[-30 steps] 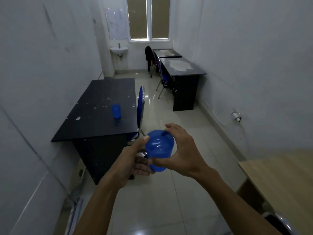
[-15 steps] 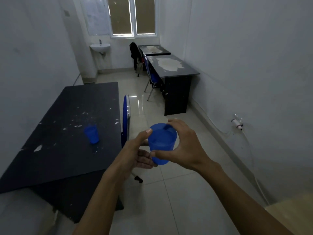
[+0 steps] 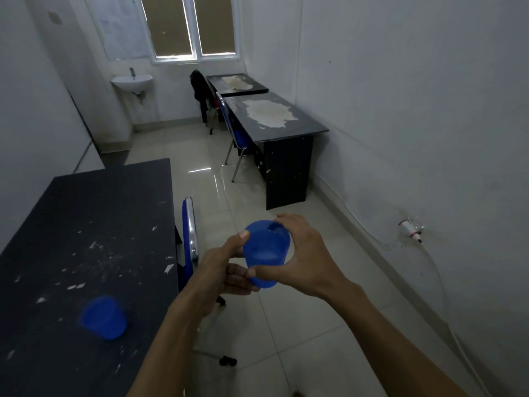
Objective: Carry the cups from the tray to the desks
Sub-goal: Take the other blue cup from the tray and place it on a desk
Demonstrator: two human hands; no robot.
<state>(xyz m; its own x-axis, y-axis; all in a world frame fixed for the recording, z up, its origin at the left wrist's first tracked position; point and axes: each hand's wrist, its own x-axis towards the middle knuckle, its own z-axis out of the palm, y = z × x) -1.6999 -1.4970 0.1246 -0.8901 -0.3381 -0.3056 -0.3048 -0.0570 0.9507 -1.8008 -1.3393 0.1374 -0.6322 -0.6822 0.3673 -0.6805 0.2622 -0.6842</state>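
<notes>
I hold a blue plastic cup (image 3: 266,252) upright in front of me over the tiled floor. My right hand (image 3: 309,262) wraps its far and right side; my left hand (image 3: 226,270) supports its base and near side, thumb on the rim. A second blue cup (image 3: 104,318) stands on the dark desk (image 3: 86,224) at my left. Two more dark desks, one nearer (image 3: 286,121) and one farther (image 3: 237,83), line the right wall ahead. No tray is in view.
A blue chair (image 3: 189,242) is tucked at the left desk's right edge, close to my left hand. Another blue chair (image 3: 232,130) sits at the nearer right desk. A sink (image 3: 131,81) hangs under the window. A wall tap and hose (image 3: 410,229) run along the right wall.
I have walked forward along the aisle: the left desk and its cup have slid toward me and lower left, the right desks have come closer. Both hands keep the same hold on the cup.
</notes>
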